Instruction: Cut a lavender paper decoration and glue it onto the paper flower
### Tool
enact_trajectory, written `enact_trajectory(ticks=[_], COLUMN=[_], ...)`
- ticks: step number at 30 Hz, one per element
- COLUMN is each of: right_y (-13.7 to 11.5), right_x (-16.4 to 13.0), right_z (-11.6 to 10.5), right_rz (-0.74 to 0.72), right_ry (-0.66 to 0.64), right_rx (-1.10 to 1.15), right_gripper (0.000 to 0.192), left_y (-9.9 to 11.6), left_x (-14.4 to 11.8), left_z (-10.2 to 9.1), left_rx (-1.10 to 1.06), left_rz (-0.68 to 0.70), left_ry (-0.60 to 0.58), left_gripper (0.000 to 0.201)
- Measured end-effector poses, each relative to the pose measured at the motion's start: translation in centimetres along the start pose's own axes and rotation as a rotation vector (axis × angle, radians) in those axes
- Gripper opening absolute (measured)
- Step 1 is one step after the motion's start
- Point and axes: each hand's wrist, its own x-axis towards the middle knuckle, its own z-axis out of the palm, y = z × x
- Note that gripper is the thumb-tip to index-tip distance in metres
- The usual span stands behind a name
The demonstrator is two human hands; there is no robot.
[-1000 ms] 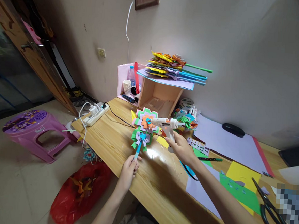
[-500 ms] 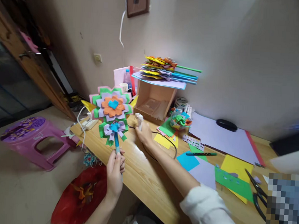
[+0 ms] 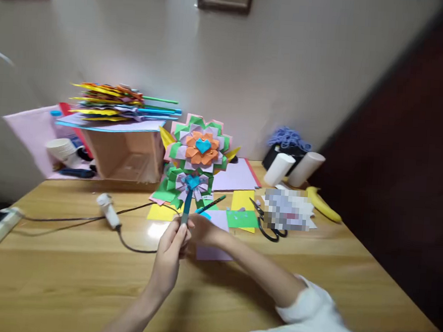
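My left hand point(image 3: 171, 246) is closed around the blue stem point(image 3: 187, 206) of a layered paper flower point(image 3: 200, 149), which stands upright in front of me. Pink, green, lilac and orange petals ring a blue heart at its centre. Below the bloom, a lilac bow point(image 3: 193, 183) with its own blue heart sits against green paper. My right hand point(image 3: 202, 229) is close behind my left hand and the stem; its fingers are mostly hidden and blurred. To the left, a white corded tool point(image 3: 109, 213) like a glue gun lies on the table point(image 3: 84, 288).
Stacked paper flowers point(image 3: 108, 102) lie on a wooden box point(image 3: 121, 164) at the back left. Paper sheets, a pen point(image 3: 211, 205) and black scissors point(image 3: 268, 230) lie beyond my hands. White rolls point(image 3: 279, 170) and a banana point(image 3: 323, 206) are at the right. A black cord crosses the left side.
The view has swung right. My right hand has let go of the white corded tool, now on the table, and moved beside my left hand. The flower stays in my left hand.
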Motion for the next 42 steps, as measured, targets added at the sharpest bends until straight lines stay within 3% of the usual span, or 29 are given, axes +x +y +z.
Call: enact_trajectory(ticks=[2,5,9,12,16,23,34,42], right_y=[3.9,9.0,12.9,14.2,15.0,15.5,15.9,15.9], right_x=[-2.9,-8.1,-12.7,-12.6,-10.1,-7.6,-6.9,-7.9], right_z=[-3.6,-8.5,-11.1,-10.4,-8.5,-6.3,-6.6,-6.8], right_rz=[0.120,0.338,0.505,0.536,0.495,0.386,0.408,0.437], right_ry=[0.058,0.221,0.358,0.368,0.320,0.274,0.229,0.272], right_rx=[-0.032,-0.108,-0.223,-0.240,-0.211,-0.133,-0.032,0.085], right_gripper=[0.011,0.014,0.015,0.013,0.012,0.010,0.012,0.005], left_y=[-0.8,-2.8,-5.6,-7.2,-8.8,-9.4,-9.3,-9.5], left_x=[1.6,4.0,6.7,7.3,6.9,6.7,6.6,6.3], left_z=[1.1,2.5,4.2,4.8,4.5,3.6,3.8,4.2], left_rx=[-0.007,0.011,0.000,0.016,0.067,0.099,0.091,0.074], left_rz=[-0.031,-0.059,-0.093,-0.099,-0.090,-0.209,-0.279,-0.342], left_ry=[-0.048,-0.066,-0.051,-0.047,-0.027,-0.070,-0.084,-0.064], left_gripper=[0.036,0.038,0.039,0.037,0.038,0.041,0.044,0.048])
